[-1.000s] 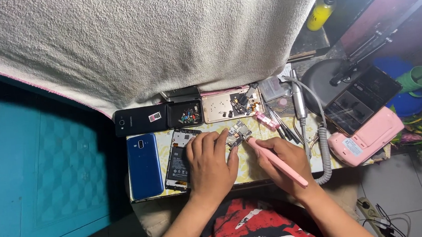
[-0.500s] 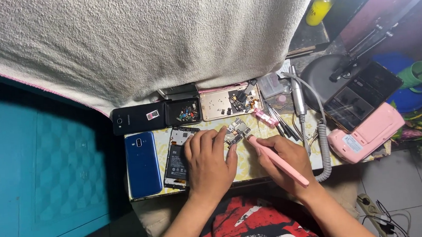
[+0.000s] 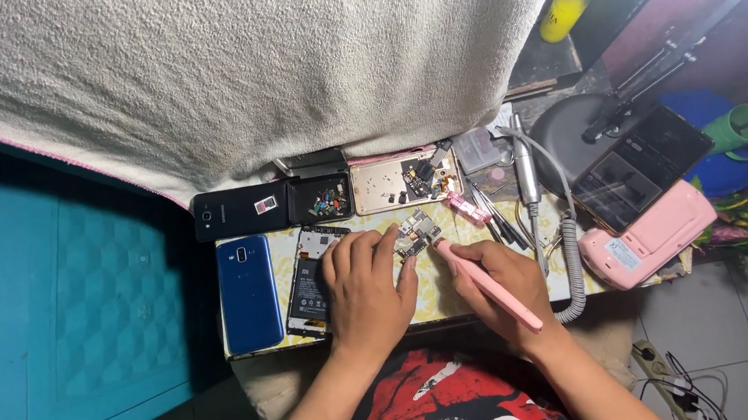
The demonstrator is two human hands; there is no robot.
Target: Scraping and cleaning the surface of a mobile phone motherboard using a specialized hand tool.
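You are pinning the circuit board [image 3: 416,233] to the counter [image 3: 437,295] with left hand [image 3: 364,291] flat, right hand [image 3: 495,282] closed on the pink tool [image 3: 487,284]; a slip could scatter the tiny parts [image 3: 330,202] nearby.

Circuit board [image 3: 417,231] part under left hand [image 3: 364,290], pink tool [image 3: 487,285] tip contact too small to tell

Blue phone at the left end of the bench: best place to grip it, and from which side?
Take the blue phone across its two long edges near the middle, coming from above. It lies flat, back up, long axis running away from the person. Its left edge sits at the table edge; the opened phone lies close on its right, so the fingers have little room there.
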